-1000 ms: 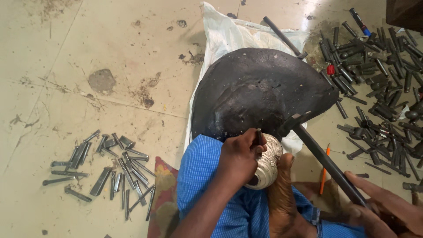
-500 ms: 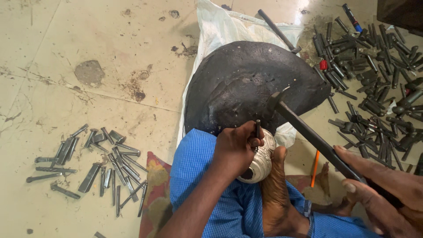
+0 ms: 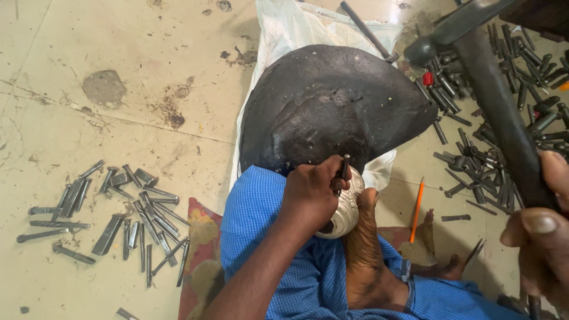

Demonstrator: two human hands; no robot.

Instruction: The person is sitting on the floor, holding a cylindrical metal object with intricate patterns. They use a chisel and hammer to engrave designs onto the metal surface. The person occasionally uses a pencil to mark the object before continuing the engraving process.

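My left hand (image 3: 311, 195) grips a short dark metal punch (image 3: 343, 168), its tip set against a pale engraved metal vessel (image 3: 347, 207). The vessel rests between my blue-clad knee and my bare foot (image 3: 364, 249), against a large black dome-shaped block (image 3: 326, 106). My right hand (image 3: 542, 234) at the right edge holds the dark handle of a hammer (image 3: 492, 101), raised high with its head (image 3: 450, 26) near the top of the view.
Several metal punches lie scattered on the floor at left (image 3: 112, 207) and in a larger pile at right (image 3: 504, 118). An orange pencil (image 3: 416, 208) lies right of the foot. A white sack (image 3: 296, 29) sits under the block. A patterned mat (image 3: 201, 255) is beneath me.
The hammer has swung up from near the punch to high at the upper right. My left hand keeps the punch on the vessel.
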